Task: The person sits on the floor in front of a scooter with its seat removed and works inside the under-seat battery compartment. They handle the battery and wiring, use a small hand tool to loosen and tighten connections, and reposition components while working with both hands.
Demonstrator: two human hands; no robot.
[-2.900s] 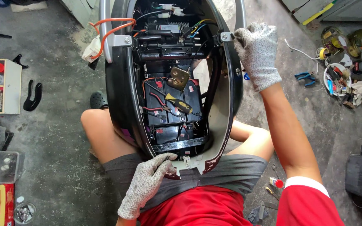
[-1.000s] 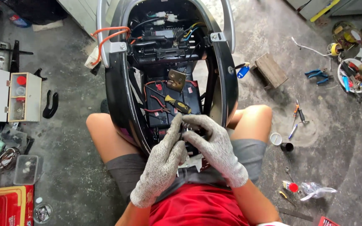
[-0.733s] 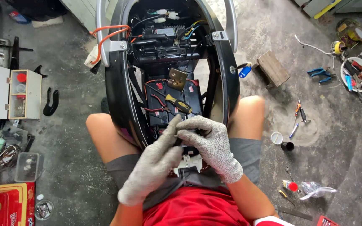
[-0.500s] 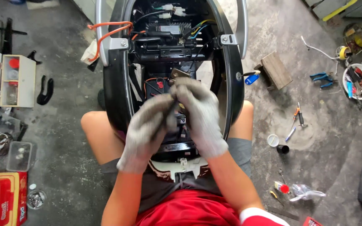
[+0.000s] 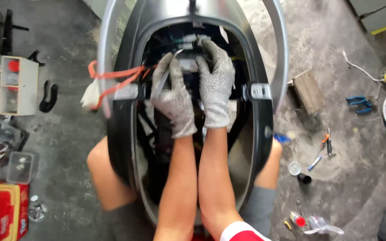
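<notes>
The person sits astride an opened scooter body (image 5: 264,134) on the concrete floor (image 5: 336,134), both gloved hands deep in the upper end of the compartment. The left hand (image 5: 173,100) has its grip closed on a thin metal tool (image 5: 164,73), tip angled toward the wiring block (image 5: 188,64) at the top. The right hand (image 5: 215,85) lies flat over that same block, fingers spread and holding nothing that I can make out — its fingertips cover the connectors (image 5: 193,40). An orange cable (image 5: 115,76) trails out over the left rim. Judgement: work here wants the free hand steadying the block while the tool is levered gently, clear of the neighbouring wires. Blue pliers (image 5: 358,102) and a wooden block (image 5: 309,91) lie well apart on the floor.
</notes>
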